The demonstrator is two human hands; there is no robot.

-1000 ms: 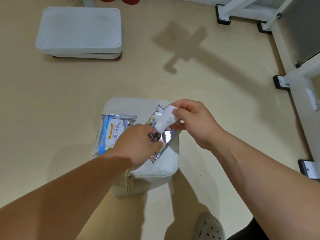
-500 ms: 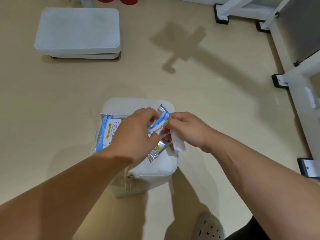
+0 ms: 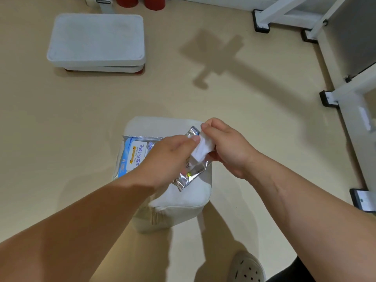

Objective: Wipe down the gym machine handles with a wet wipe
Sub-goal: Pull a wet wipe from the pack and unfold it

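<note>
Wipe pack [image 3: 132, 157] atop cushioned stool [image 3: 183, 202]

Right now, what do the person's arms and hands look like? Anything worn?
Left hand and right hand are bare: no gloves, no rings or watch visible. Left forearm and right forearm are uncovered to the frame edge, with no sleeves, bands or markings in view.

The tan floor [image 3: 244, 129] holds a white padded stool [image 3: 183, 202] in the middle. A blue pack of wipes [image 3: 132, 157] lies on the stool. A flat white step [image 3: 97, 41] sits at 11 o'clock. White machine legs [image 3: 345, 94] stand at 2 o'clock.
</note>
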